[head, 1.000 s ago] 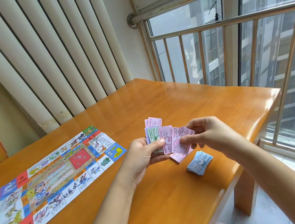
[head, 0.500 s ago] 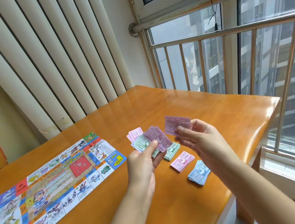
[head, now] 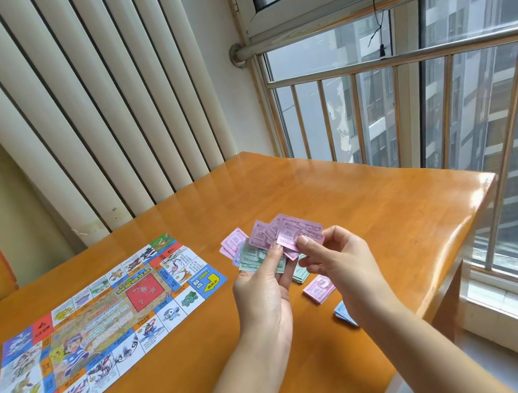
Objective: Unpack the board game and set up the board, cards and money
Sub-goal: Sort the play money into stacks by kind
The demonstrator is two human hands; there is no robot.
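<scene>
Here, money point(head: 267, 241) in both hands point(head: 262, 293) point(head: 342, 263).

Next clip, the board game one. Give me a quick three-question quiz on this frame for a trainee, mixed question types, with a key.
1. True or false: the game board lies unfolded on the table.
2. What does the right hand pinch? A) a green note B) a pink note C) a die
3. Fill in: the fan of pink and green notes is held in the ___ hand.
Key: 1 true. 2 B. 3 left; the left hand has the fan in its grip, thumb on top.
</scene>
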